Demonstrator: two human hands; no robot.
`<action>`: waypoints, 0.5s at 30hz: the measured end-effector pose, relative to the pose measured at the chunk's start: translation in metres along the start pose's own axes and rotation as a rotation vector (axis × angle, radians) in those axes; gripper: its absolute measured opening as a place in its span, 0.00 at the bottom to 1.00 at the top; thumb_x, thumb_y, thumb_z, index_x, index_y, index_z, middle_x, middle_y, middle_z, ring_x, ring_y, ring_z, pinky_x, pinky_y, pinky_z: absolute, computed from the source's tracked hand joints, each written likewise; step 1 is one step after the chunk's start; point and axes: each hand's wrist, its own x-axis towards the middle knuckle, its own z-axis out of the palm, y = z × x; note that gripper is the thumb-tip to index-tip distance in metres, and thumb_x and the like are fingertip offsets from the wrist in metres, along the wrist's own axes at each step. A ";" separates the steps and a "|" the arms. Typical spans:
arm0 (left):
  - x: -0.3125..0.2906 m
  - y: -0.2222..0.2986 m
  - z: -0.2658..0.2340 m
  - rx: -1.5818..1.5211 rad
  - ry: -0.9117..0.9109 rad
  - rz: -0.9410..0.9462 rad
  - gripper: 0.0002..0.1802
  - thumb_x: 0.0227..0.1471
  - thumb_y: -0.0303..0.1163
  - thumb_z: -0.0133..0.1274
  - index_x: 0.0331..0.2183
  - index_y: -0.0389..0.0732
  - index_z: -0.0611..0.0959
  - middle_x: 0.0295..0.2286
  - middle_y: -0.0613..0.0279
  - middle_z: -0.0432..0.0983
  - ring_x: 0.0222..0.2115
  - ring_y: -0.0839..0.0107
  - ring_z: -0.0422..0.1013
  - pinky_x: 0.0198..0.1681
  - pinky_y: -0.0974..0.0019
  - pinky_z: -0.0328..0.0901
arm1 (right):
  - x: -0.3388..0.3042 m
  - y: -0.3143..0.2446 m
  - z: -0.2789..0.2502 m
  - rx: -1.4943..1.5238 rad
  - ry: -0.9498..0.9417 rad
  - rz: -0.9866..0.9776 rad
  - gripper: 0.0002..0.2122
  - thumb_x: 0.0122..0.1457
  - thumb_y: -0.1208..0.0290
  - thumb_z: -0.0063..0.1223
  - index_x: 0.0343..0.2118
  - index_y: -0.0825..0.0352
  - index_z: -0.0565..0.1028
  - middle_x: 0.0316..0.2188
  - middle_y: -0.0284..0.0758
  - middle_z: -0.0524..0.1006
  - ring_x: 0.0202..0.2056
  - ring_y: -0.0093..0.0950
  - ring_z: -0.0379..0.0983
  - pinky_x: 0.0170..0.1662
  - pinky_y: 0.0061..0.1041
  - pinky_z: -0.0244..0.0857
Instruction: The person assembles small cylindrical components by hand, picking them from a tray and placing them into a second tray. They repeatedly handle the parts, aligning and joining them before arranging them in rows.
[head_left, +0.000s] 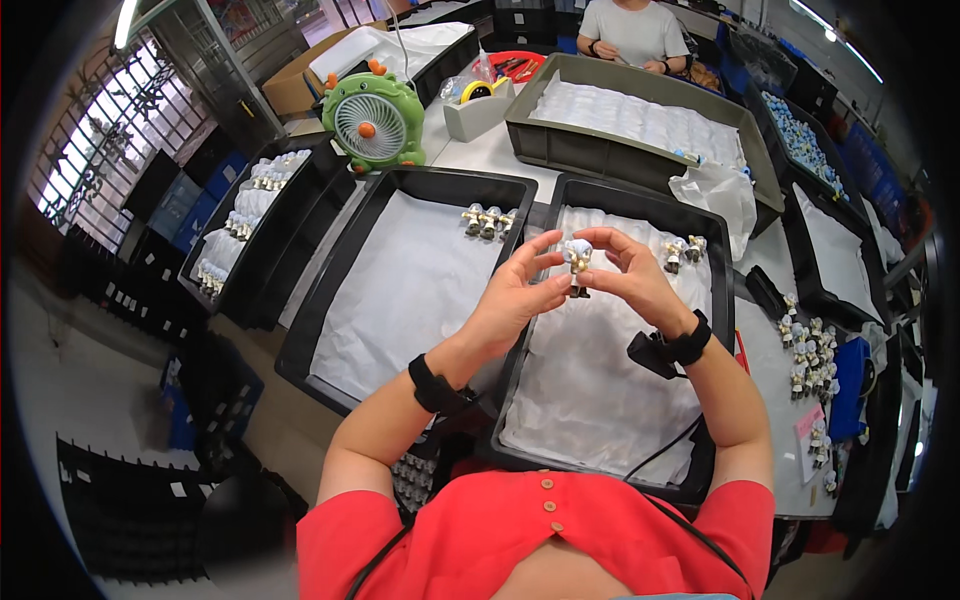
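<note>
A small figurine [578,257] with a white-blue head and dark feet is upright between my two hands, above the border of two black trays. My left hand [522,285] has its thumb and fingertips at the figurine's left side. From the other side, my right hand [637,278] grips it with the thumb low on the body and curled fingers by the head. Three similar figurines [488,221] lie in the top right corner of the left paper-lined tray [290,350]. Two more figurines [684,252] sit in the right paper-lined tray [508,400].
A green animal-shaped fan [372,122] and a grey holder with tape [477,115] stand behind the trays. A large olive bin [640,170] lies beyond, with a co-worker [632,40] behind it. Several figurines [812,355] cluster at the right. A cable [665,445] crosses the right tray.
</note>
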 end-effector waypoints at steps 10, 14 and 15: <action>0.007 -0.006 -0.015 -0.291 -0.156 -0.028 0.28 0.58 0.31 0.46 0.58 0.39 0.59 0.47 0.59 0.68 0.45 0.62 0.70 0.47 0.61 0.67 | -0.007 -0.005 0.019 -0.226 -0.023 -0.136 0.32 0.44 0.64 0.66 0.54 0.64 0.67 0.46 0.36 0.71 0.50 0.29 0.65 0.55 0.29 0.56; 0.006 -0.006 -0.016 -0.341 -0.220 0.005 0.27 0.60 0.31 0.42 0.59 0.40 0.58 0.48 0.57 0.67 0.48 0.55 0.69 0.47 0.59 0.67 | -0.005 -0.003 0.020 -0.315 -0.023 -0.239 0.35 0.41 0.69 0.68 0.55 0.62 0.65 0.47 0.37 0.69 0.49 0.32 0.66 0.53 0.28 0.58; 0.007 -0.007 -0.016 -0.338 -0.225 0.006 0.27 0.60 0.31 0.41 0.59 0.40 0.57 0.48 0.57 0.67 0.48 0.55 0.69 0.47 0.59 0.67 | -0.005 -0.002 0.020 -0.329 -0.010 -0.267 0.35 0.40 0.70 0.68 0.55 0.62 0.65 0.47 0.37 0.69 0.49 0.32 0.66 0.53 0.29 0.58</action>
